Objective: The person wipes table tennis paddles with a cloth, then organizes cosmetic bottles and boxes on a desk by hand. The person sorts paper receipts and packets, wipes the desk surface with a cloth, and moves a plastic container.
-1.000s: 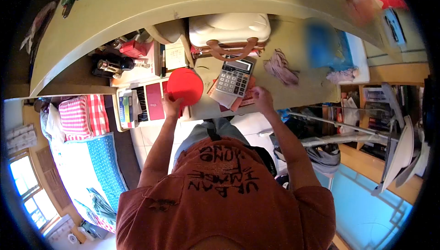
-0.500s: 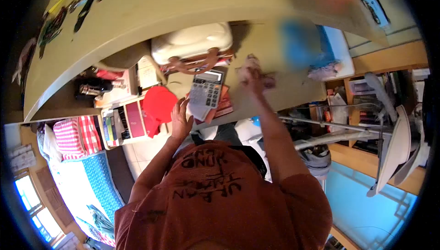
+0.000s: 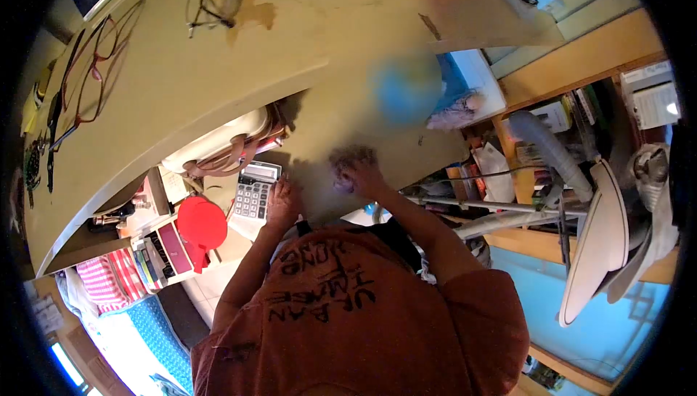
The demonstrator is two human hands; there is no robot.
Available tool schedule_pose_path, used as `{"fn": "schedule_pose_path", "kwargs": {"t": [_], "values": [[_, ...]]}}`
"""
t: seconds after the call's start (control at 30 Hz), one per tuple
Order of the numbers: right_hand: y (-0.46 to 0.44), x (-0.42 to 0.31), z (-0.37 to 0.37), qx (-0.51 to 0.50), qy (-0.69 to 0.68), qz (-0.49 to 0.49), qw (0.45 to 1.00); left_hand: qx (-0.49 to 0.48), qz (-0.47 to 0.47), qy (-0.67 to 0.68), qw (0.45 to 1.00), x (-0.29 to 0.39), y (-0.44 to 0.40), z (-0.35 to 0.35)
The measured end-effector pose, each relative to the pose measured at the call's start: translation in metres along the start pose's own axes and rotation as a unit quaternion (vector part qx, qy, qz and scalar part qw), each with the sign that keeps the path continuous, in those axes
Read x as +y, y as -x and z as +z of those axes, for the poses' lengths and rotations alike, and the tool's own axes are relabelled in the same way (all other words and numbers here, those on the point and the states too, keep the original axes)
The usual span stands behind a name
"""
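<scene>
My right hand (image 3: 361, 178) is closed on a crumpled purplish cloth (image 3: 351, 156), pressed against the desktop (image 3: 316, 178). The cloth's edges are blurred. Just left of it, my left hand (image 3: 284, 201) rests at the right edge of a grey calculator (image 3: 253, 194), its fingers slightly bent and apart. I see nothing in them. White paper (image 3: 244, 226) lies at the calculator's near end. Left of the calculator is a round red thing (image 3: 202, 222) with a narrower lower part, like a hand fan.
A cream bag (image 3: 225, 138) with brown handles stands beneath the raised curved shelf (image 3: 218, 69). Glasses (image 3: 94, 73) lie on that shelf. At right are a blue-and-white box (image 3: 475, 80), bookshelves (image 3: 581, 116) and a pale fan-like stand (image 3: 595, 243). A blurred blue patch hangs over the desk.
The view has turned, shifting the desk items left and down. My left hand has gone from the calculator's left side to its right. The red papers beside the calculator no longer show. The cloth stays in my right hand.
</scene>
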State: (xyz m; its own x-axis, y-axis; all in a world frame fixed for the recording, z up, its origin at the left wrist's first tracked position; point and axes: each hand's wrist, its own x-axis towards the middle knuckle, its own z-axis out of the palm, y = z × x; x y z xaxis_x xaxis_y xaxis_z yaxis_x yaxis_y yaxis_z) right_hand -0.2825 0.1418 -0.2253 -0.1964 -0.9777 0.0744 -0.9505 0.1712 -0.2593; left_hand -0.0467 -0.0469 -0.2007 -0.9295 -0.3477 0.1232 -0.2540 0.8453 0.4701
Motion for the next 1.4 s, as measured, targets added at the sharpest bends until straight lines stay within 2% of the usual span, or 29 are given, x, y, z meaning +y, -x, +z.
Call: {"fn": "schedule_pose_path", "kwargs": {"t": [0.03, 0.07, 0.17, 0.23, 0.27, 0.33, 0.4, 0.43, 0.47, 0.53, 0.57, 0.6, 0.63, 0.67, 0.73, 0.77, 0.8, 0.87, 0.9, 0.93, 1.0, 1.03, 1.07, 1.1, 1.13, 1.27, 1.3, 1.33, 1.4], "values": [[0.006, 0.008, -0.004, 0.000, 0.011, 0.091, 0.996, 0.010, 0.006, -0.020, 1.000, 0.000, -0.003, 0.007], [0.011, 0.017, -0.003, 0.001, 0.011, 0.092, 0.996, 0.020, 0.013, -0.041, 0.999, -0.001, -0.006, 0.013], [0.018, 0.049, 0.007, 0.061, 0.055, 0.221, 0.972, -0.023, -0.006, -0.046, 0.999, -0.005, -0.007, 0.028], [0.013, 0.063, -0.002, 0.146, -0.011, 0.102, 0.984, -0.021, -0.011, -0.019, 1.000, 0.000, -0.008, 0.023], [0.009, 0.074, -0.009, 0.147, -0.010, 0.102, 0.984, -0.016, -0.023, 0.006, 1.000, 0.001, -0.009, 0.019], [-0.019, 0.068, -0.091, 0.000, -0.134, 0.210, 0.969, -0.023, -0.040, -0.001, 0.999, 0.001, -0.009, 0.018], [-0.053, 0.080, -0.154, 0.178, -0.081, 0.319, 0.927, -0.024, -0.081, 0.042, 0.996, 0.010, -0.008, 0.002], [-0.067, 0.091, -0.180, 0.251, -0.091, 0.379, 0.886, -0.025, -0.086, 0.038, 0.995, 0.011, -0.007, -0.001], [-0.079, 0.117, -0.188, 0.354, -0.035, 0.348, 0.867, -0.037, -0.085, 0.080, 0.992, 0.012, -0.010, -0.003], [-0.099, 0.160, -0.206, 0.293, 0.059, 0.442, 0.846, -0.046, -0.086, 0.117, 0.988, 0.015, -0.013, -0.009], [-0.107, 0.176, -0.199, 0.294, 0.057, 0.440, 0.847, -0.045, -0.105, 0.183, 0.977, 0.018, -0.014, -0.010], [-0.113, 0.195, -0.183, 0.233, 0.075, 0.488, 0.838, -0.044, -0.123, 0.248, 0.960, 0.019, -0.016, -0.012], [-0.117, 0.199, -0.182, 0.171, 0.094, 0.533, 0.823, -0.041, -0.104, 0.226, 0.968, 0.017, -0.019, -0.009], [-0.120, 0.203, -0.181, 0.174, 0.096, 0.534, 0.822, -0.039, -0.101, 0.227, 0.968, 0.015, -0.019, -0.007], [-0.131, 0.194, -0.186, 0.081, -0.006, 0.559, 0.825, -0.062, -0.161, 0.263, 0.949, 0.025, -0.022, -0.020], [-0.137, 0.197, -0.175, 0.133, 0.075, 0.577, 0.802, -0.051, -0.171, 0.278, 0.944, 0.031, -0.023, -0.029], [-0.137, 0.200, -0.180, 0.133, 0.075, 0.574, 0.804, -0.048, -0.173, 0.278, 0.944, 0.031, -0.022, -0.028], [-0.128, 0.211, -0.196, 0.084, -0.078, 0.550, 0.828, -0.031, -0.159, 0.311, 0.937, 0.026, -0.021, -0.028], [-0.125, 0.217, -0.195, 0.083, -0.078, 0.547, 0.829, -0.040, -0.168, 0.308, 0.936, 0.028, -0.023, -0.032], [-0.121, 0.227, -0.187, 0.170, -0.142, 0.504, 0.835, -0.037, -0.169, 0.308, 0.936, 0.029, -0.026, -0.033], [-0.114, 0.246, -0.167, 0.251, -0.204, 0.451, 0.832, -0.024, -0.111, 0.276, 0.954, 0.031, -0.034, -0.034], [-0.112, 0.252, -0.155, 0.336, -0.337, 0.389, 0.789, -0.028, -0.113, 0.295, 0.948, 0.041, -0.043, -0.046], [-0.113, 0.258, -0.145, 0.410, -0.461, 0.315, 0.721, -0.025, -0.117, 0.296, 0.948, 0.045, -0.050, -0.047], [-0.106, 0.203, -0.188, 0.327, -0.580, 0.378, 0.643, -0.014, -0.104, 0.318, 0.942, 0.047, -0.057, -0.047], [-0.104, 0.175, -0.197, 0.321, -0.582, 0.378, 0.644, -0.003, -0.091, 0.340, 0.936, 0.050, -0.064, -0.048], [-0.101, 0.074, -0.209, 0.232, -0.657, 0.334, 0.635, -0.025, -0.164, 0.559, 0.812, 0.087, -0.108, -0.084], [-0.099, 0.052, -0.206, 0.209, -0.677, 0.273, 0.650, -0.016, -0.193, 0.647, 0.737, 0.096, -0.114, -0.091], [-0.099, 0.029, -0.203, 0.187, -0.748, 0.189, 0.608, -0.008, -0.256, 0.704, 0.663, 0.107, -0.121, -0.103], [-0.096, -0.009, -0.205, 0.149, -0.760, 0.184, 0.605, -0.001, -0.225, 0.818, 0.530, 0.112, -0.129, -0.107]]}}
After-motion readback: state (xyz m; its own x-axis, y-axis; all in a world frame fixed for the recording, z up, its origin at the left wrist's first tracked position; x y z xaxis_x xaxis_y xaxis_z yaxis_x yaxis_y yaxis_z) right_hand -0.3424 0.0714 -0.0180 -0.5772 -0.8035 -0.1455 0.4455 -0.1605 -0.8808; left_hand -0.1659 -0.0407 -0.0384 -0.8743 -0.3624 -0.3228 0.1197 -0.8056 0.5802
